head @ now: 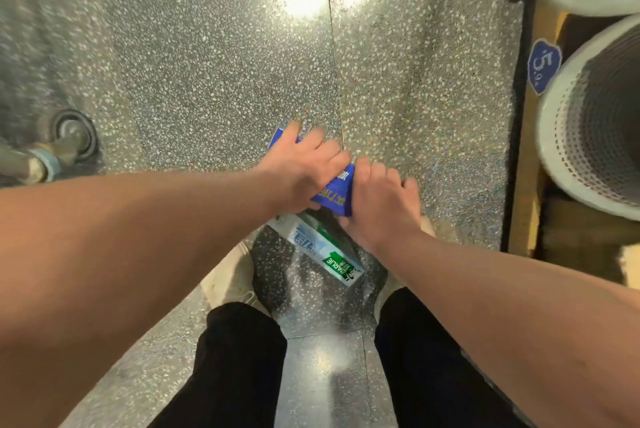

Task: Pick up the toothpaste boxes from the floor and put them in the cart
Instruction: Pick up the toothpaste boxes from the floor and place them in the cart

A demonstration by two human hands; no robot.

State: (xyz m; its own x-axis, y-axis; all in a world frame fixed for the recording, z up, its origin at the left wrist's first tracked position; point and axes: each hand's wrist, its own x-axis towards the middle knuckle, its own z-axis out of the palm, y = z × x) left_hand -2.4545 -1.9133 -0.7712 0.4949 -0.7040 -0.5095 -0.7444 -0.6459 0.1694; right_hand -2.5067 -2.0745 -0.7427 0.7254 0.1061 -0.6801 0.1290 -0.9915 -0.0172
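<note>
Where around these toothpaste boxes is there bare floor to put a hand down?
Bare floor spreads ahead of the blue box, between the cart wheel on the left and the wooden shelf base on the right. Crowded by the shoes: left hand, right hand and the white-green box bunch together.

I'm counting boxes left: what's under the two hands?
A blue box shows under the left hand and right hand; a white-green box pokes out nearer the feet. Whether more lie beneath is covered.

grey speckled terrazzo floor (225, 56), glossy light glare; white mesh baskets (588, 122) right.
</note>
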